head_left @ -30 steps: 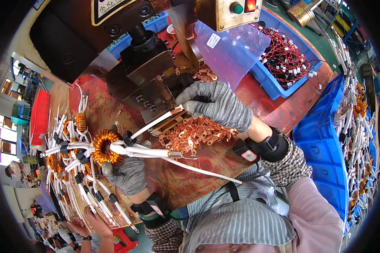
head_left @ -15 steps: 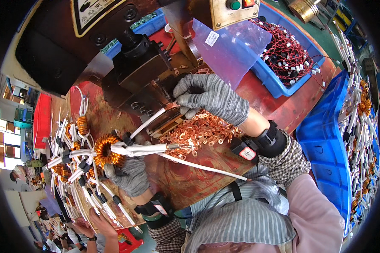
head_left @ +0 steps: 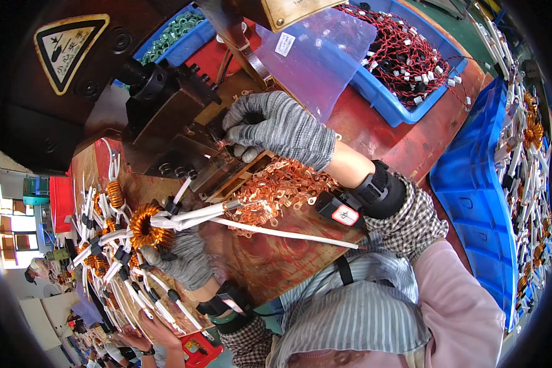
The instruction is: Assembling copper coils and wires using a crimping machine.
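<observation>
My left hand [head_left: 183, 260], in a grey knit glove, is closed around the underside of a copper-wound toroidal coil [head_left: 148, 226] and its white sleeved leads [head_left: 193, 216]. My right hand [head_left: 281, 130], gloved alike, reaches to the jaws of a dark metal press [head_left: 165, 132]. Its thumb and fingers pinch a small copper cable lug [head_left: 221, 145] there; the fingertips partly hide it. One white lead [head_left: 181, 191] rises from the coil toward the jaws, and its upper part disappears behind the press block. Another long lead [head_left: 288, 234] stretches right across the table.
Loose copper lugs [head_left: 282, 190] are heaped beside the press. More coils with white leads [head_left: 113, 245] lie at the left, near another person's hands [head_left: 156, 331]. Blue bins hold red-black wires [head_left: 405, 55] and green rings [head_left: 176, 37]. A blue crate [head_left: 472, 208] stands right.
The lead and lug at my right fingertips have gone further into the press jaws, so less of that lead shows. My left hand still holds the coil. The whole view has shifted slightly.
</observation>
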The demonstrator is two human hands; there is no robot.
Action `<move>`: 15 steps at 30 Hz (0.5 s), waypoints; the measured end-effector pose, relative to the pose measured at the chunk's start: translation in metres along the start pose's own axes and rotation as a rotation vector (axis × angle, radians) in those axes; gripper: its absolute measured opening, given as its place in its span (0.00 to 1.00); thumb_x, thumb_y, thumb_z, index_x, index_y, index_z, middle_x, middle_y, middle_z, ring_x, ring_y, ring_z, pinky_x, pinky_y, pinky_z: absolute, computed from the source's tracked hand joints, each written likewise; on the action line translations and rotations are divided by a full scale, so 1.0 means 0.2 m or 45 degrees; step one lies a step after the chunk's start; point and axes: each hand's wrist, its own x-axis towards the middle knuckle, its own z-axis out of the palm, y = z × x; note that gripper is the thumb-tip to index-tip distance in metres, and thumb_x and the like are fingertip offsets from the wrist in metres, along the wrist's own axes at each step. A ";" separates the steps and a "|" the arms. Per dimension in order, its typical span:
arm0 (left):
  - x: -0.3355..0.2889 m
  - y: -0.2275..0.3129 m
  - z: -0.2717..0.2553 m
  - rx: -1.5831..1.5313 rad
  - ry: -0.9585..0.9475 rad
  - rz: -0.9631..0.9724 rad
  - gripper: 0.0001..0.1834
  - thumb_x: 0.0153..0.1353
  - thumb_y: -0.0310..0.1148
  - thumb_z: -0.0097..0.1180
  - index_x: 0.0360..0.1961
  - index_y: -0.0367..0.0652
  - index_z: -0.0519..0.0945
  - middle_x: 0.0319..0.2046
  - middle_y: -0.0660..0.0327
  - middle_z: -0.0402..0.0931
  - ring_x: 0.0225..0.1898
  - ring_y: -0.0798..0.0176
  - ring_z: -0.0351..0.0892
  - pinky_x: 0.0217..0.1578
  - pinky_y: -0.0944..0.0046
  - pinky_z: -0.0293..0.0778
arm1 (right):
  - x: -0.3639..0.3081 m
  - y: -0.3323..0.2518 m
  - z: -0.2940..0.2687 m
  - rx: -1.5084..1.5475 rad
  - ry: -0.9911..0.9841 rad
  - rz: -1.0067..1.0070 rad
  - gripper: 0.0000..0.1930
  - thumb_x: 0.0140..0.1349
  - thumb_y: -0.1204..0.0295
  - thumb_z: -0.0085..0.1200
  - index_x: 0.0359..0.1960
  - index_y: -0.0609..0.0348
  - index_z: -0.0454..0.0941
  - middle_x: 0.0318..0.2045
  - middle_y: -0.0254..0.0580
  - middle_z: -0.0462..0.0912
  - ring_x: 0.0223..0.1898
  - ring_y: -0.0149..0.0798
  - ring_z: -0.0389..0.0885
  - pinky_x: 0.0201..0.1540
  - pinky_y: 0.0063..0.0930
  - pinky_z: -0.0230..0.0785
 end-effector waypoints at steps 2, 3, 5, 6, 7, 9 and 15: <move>0.00 0.00 0.00 0.033 -0.004 0.017 0.32 0.49 0.47 0.61 0.53 0.44 0.68 0.47 0.55 0.72 0.49 0.53 0.71 0.54 0.39 0.62 | 0.00 0.01 -0.01 -0.042 0.035 -0.058 0.06 0.52 0.79 0.55 0.32 0.68 0.75 0.25 0.43 0.80 0.24 0.33 0.81 0.25 0.23 0.77; 0.00 0.00 0.00 0.036 -0.004 0.015 0.32 0.49 0.47 0.61 0.53 0.44 0.68 0.47 0.55 0.72 0.49 0.53 0.71 0.54 0.39 0.62 | 0.00 0.01 -0.01 -0.040 0.037 -0.057 0.06 0.52 0.79 0.55 0.32 0.68 0.75 0.25 0.43 0.80 0.24 0.33 0.81 0.25 0.23 0.77; 0.00 0.01 0.01 0.057 -0.013 0.000 0.32 0.49 0.47 0.61 0.53 0.44 0.68 0.47 0.55 0.72 0.50 0.54 0.71 0.54 0.39 0.62 | 0.00 -0.01 0.00 -0.150 0.057 -0.084 0.06 0.52 0.77 0.56 0.32 0.68 0.76 0.25 0.42 0.80 0.23 0.32 0.80 0.25 0.23 0.77; 0.00 0.01 0.00 0.059 -0.013 0.000 0.32 0.49 0.47 0.61 0.53 0.44 0.68 0.47 0.55 0.72 0.50 0.54 0.71 0.54 0.39 0.62 | -0.01 -0.02 0.00 -0.148 0.057 -0.083 0.06 0.52 0.77 0.56 0.32 0.68 0.76 0.25 0.42 0.80 0.23 0.32 0.80 0.25 0.23 0.77; 0.00 0.02 0.00 0.078 -0.004 0.015 0.32 0.50 0.47 0.61 0.53 0.44 0.68 0.48 0.55 0.72 0.50 0.54 0.70 0.54 0.41 0.62 | -0.01 -0.03 0.00 -0.166 0.034 -0.050 0.07 0.53 0.77 0.55 0.34 0.67 0.75 0.27 0.41 0.80 0.24 0.31 0.80 0.27 0.22 0.76; 0.00 0.00 -0.01 0.090 0.009 0.027 0.32 0.50 0.46 0.61 0.53 0.43 0.68 0.48 0.55 0.72 0.50 0.54 0.70 0.55 0.43 0.63 | -0.01 -0.02 -0.01 -0.190 0.015 -0.011 0.08 0.55 0.77 0.55 0.36 0.66 0.75 0.28 0.41 0.79 0.26 0.30 0.79 0.29 0.22 0.75; 0.01 0.00 0.01 0.050 -0.022 0.041 0.31 0.52 0.46 0.59 0.54 0.41 0.67 0.49 0.54 0.71 0.50 0.54 0.70 0.55 0.51 0.65 | 0.00 0.01 -0.02 -0.167 0.063 -0.083 0.07 0.52 0.75 0.56 0.31 0.66 0.76 0.25 0.41 0.80 0.23 0.31 0.80 0.24 0.22 0.75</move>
